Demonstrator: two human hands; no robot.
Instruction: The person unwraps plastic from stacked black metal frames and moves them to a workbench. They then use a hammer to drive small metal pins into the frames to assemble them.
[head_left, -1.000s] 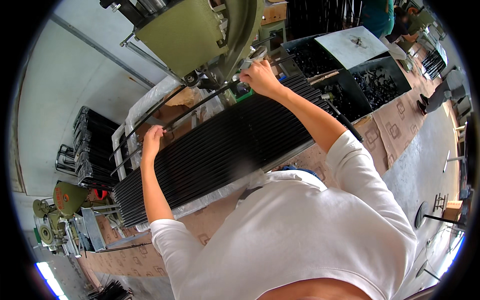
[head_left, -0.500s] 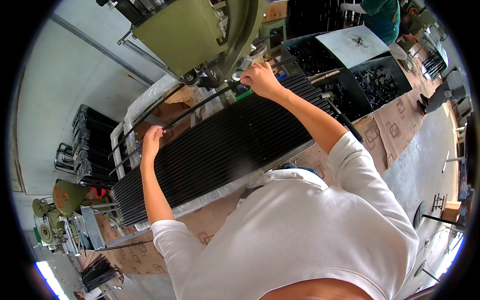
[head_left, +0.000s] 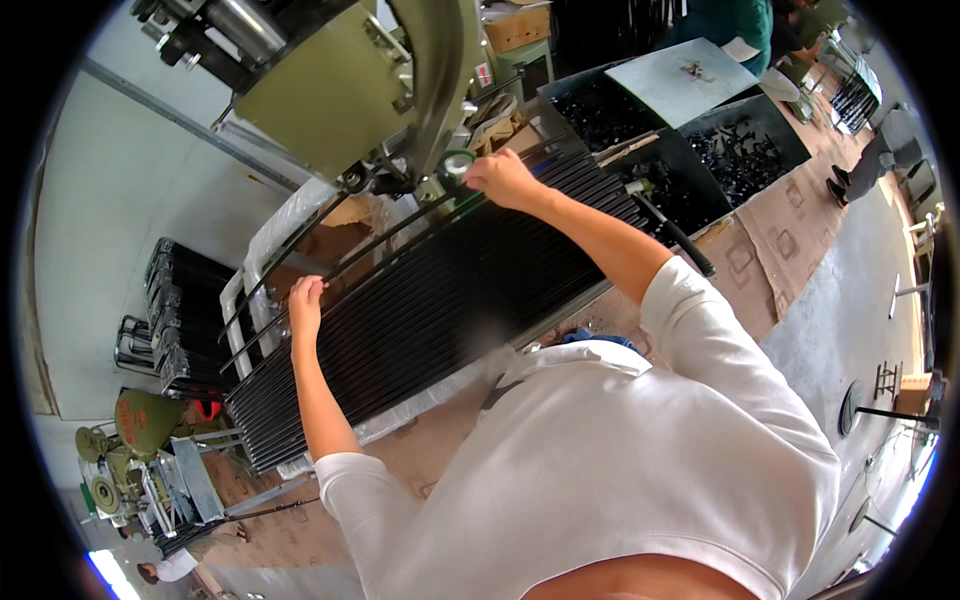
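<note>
A long black tube (head_left: 385, 238) lies slantwise under the head of an olive-green machine (head_left: 330, 95). My left hand (head_left: 306, 308) pinches it toward the left part of its length. My right hand (head_left: 503, 180) is closed on it farther right, beside the machine's lower tooling (head_left: 378, 178). Just below, a wide row of black tubes (head_left: 430, 290) rests side by side, and both forearms reach over it. A second black tube (head_left: 285, 252) runs roughly parallel on the far side, over the white plastic-wrapped frame (head_left: 262, 242). My fingers partly hide where they meet the held tube.
Dark bins (head_left: 745, 150) of small black parts stand at the far right, a grey metal sheet (head_left: 682, 82) across them. Bundled black bent frames (head_left: 190, 310) lean against the left wall. Another green machine (head_left: 145, 425) stands lower left. A co-worker (head_left: 735, 30) is at the top right.
The machine and bins have shifted left and up in view as my head moved. My right hand sits slightly farther left and lower. Both hands stay on the tube.
</note>
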